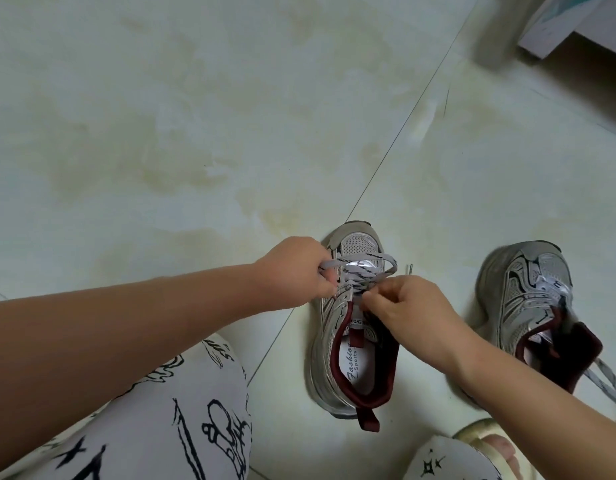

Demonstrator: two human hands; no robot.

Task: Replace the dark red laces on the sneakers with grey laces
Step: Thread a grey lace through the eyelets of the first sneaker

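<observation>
Pale tiled floor [195, 133], near sneaker [348, 341] between both hands, left hand [299, 271] and right hand [403, 306] each pinching its grey lace [362, 268], second sneaker [531, 306] beyond the right hand

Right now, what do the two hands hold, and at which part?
Both hold the grey lace of the near sneaker: the left hand grips a loop, the right hand pinches the strand near its tip.

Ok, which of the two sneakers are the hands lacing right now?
The left sneaker, by the patterned knee. Both hands, left hand and right hand, pinch its grey lace. The right sneaker stands apart, untouched.
</observation>
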